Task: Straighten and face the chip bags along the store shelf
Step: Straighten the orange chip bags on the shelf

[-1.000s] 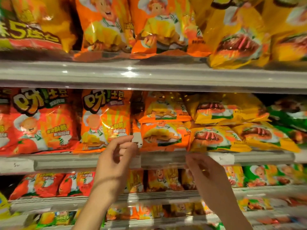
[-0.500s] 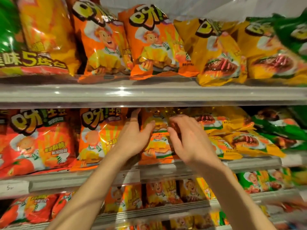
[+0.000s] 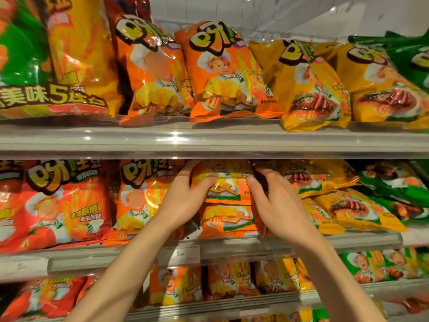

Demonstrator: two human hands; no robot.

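We have the upper orange chip bag [image 3: 226,182] of a two-high stack on the middle shelf [image 3: 232,248], resting on a second orange bag [image 3: 228,220]. Our left hand [image 3: 185,201] grasps its left edge, our right hand [image 3: 276,201] its right edge. Yellow bags [image 3: 308,182] slump just right; an upright orange bag [image 3: 139,198] stands left.

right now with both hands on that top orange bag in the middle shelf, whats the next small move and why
Probably tip the upper orange bag upright and pull it forward. The left hand and right hand grip its sides, and it lies flat on another orange bag, while the neighbouring bag stands facing out.
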